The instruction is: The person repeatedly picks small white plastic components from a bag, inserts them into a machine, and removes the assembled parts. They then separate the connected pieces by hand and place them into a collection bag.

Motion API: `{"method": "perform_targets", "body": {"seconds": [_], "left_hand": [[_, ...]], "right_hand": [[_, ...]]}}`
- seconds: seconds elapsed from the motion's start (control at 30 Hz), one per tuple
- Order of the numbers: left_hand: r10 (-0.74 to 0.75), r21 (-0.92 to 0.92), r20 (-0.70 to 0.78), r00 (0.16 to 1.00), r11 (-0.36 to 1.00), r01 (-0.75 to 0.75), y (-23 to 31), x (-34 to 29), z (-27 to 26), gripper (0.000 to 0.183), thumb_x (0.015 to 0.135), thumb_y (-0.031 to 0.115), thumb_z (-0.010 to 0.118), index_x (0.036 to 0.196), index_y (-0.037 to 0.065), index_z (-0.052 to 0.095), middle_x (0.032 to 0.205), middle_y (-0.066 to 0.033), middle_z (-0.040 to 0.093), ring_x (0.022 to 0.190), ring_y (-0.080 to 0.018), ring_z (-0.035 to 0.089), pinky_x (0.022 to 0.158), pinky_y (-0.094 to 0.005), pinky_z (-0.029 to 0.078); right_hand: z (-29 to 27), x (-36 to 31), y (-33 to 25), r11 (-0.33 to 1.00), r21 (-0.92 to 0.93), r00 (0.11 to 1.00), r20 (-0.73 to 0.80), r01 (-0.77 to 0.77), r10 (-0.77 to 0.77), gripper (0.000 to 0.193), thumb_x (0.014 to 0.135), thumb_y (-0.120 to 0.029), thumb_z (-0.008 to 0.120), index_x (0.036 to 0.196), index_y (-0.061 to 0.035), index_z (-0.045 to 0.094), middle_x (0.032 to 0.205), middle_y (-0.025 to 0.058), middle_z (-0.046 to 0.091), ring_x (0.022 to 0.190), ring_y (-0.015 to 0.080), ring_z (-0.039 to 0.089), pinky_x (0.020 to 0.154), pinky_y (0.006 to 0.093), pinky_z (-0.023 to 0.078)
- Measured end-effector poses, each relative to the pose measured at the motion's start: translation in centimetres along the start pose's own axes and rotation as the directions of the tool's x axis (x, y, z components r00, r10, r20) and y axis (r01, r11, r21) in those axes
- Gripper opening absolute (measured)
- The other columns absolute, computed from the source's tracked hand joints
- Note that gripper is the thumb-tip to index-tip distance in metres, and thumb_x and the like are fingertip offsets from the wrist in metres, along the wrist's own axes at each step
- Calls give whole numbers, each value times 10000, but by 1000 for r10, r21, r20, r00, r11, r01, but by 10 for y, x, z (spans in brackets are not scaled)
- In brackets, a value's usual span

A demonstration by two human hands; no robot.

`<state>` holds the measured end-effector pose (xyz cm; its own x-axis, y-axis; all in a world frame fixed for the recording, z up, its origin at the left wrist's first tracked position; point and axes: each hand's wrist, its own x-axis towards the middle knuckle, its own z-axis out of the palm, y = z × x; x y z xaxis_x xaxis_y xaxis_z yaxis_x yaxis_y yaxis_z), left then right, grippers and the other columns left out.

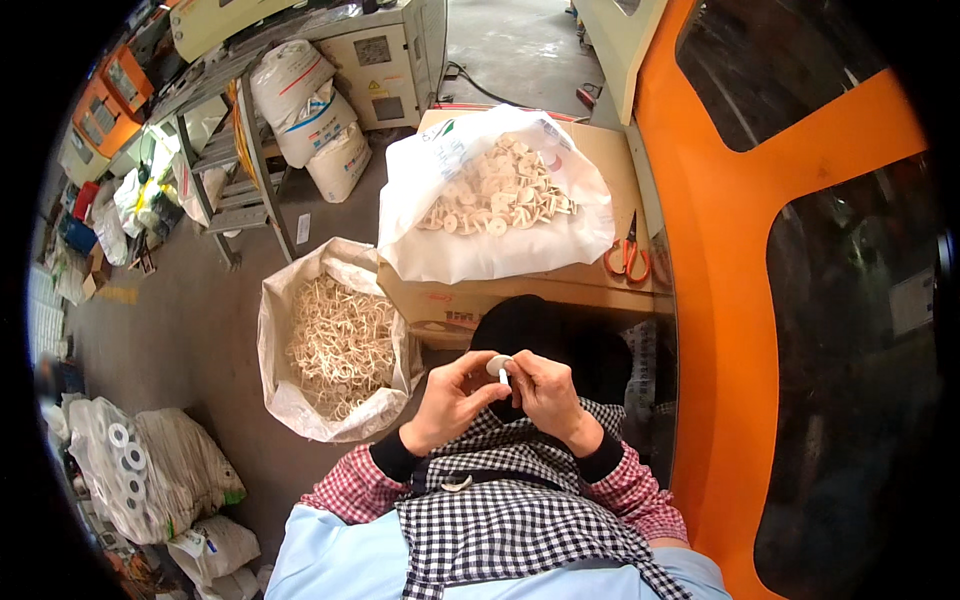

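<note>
In front of my lap, a small white plastic part (500, 367) with a round disc and a short stem is pinched between both hands. Thumb and fingers of my left hand (448, 402) close on the disc side. My right hand (550, 396) grips the same part from the right, its fingers partly hiding it. Beyond my hands, an opened white sack (425, 235) lies on a cardboard box (430, 305) and bears a heap of similar white disc parts (505, 195). A curved white scrap (457, 484) rests on my checked apron.
Left of the box stands a white woven sack (275, 345) full of thin curly scraps (345, 340). Orange-handled scissors (628, 262) lie at the box's right edge. An orange machine (720, 330) rises close on my right. Stacked filled sacks (310, 120) and a metal stand (225, 180) are at far left.
</note>
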<state>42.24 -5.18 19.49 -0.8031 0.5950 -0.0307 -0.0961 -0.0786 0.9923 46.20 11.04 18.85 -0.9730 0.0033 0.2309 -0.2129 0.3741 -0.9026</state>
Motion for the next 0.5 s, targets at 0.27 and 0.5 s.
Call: {"method": "perform_targets", "body": {"seconds": [0.27,0.5], "left_hand": [[-209,-292,81,974,930,224,-30,33,-8,293,891,137,565,1113,-49,514,1016,-90,590,940,-143,571,828,-280,490],[-280,-566,103,955,773,287,-74,164,-37,254,965,200,404,1098,-5,473,1114,-108,543,1051,-215,527,964,-371,418]], "right_hand": [[-1,11,25,974,-208,996,-24,-87,84,173,885,-104,525,767,23,533,661,185,533,589,327,544,527,359,431],[-26,17,22,931,-357,971,-237,-80,-7,184,885,-148,531,912,26,580,845,178,613,749,350,596,638,388,491]]}}
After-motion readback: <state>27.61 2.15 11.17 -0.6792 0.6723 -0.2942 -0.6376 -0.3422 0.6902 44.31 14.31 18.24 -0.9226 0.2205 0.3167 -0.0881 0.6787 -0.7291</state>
